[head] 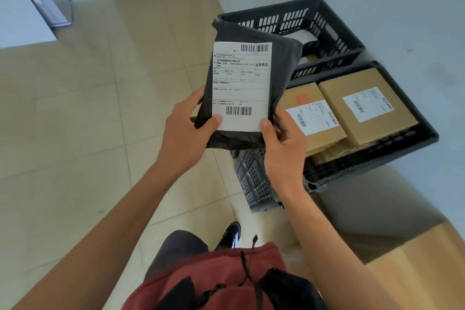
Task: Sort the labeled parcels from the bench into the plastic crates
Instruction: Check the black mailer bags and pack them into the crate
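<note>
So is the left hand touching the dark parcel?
Touching: in the head view the left hand grips the dark parcel, its thumb pressed on the label's lower corner.

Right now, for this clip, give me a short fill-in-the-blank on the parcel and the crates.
1. The dark parcel is held by ____ hands.
2. Its white label carries ____ barcodes.
3. The nearer crate holds parcels made of ____.
4. The left hand and right hand grip the parcel's ____ end.

Missing: both; two; cardboard; lower

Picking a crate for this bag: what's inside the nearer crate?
The nearer crate holds two labeled cardboard boxes on top, with more cardboard edges below. The held bag and right hand cover its left end.
</note>
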A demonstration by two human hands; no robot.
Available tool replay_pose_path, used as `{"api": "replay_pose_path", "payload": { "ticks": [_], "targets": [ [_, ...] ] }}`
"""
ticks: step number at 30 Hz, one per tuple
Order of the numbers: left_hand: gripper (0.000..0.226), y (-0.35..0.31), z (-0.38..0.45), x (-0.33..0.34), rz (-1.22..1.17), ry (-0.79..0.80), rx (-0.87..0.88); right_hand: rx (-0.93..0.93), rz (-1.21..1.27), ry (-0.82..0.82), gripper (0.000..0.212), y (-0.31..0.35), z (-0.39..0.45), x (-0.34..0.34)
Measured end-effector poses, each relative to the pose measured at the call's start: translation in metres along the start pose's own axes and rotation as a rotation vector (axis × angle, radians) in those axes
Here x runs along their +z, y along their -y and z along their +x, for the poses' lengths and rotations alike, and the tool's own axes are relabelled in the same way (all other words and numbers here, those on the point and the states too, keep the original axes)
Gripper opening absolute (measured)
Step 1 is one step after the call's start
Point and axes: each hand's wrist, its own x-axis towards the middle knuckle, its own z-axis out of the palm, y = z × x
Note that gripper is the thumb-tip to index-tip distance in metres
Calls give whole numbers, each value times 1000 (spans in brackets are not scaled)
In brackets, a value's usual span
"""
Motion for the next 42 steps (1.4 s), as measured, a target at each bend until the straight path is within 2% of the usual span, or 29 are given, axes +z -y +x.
{"api": "replay_pose_path", "payload": {
  "ticks": [5, 10, 13, 22, 28, 37, 42],
  "targets": [
    [60, 17, 59, 0, -18, 19, -31, 25, -42, -2, 32, -3, 52, 25],
    [68, 47, 134, -4, -83, 117, -121, 55, -56, -38, 36, -3, 110, 58],
    [61, 59, 187, -7, -91, 165, -97, 61, -79, -59, 38, -1, 149, 81],
    [54, 57, 317, 4, -128, 419, -15, 145, -133, -323, 35, -4, 242, 121],
    [54, 62, 372, 35, -106, 569, -1, 228, -120, -424, 35, -6, 278, 120],
    [61, 50, 436, 114, 92, 778, 102, 306, -125, -512, 51, -38, 337, 91],
    [59, 53, 463, 148, 148, 820, 163, 387, -147, -506, 48, -52, 362, 81]
  ]
}}
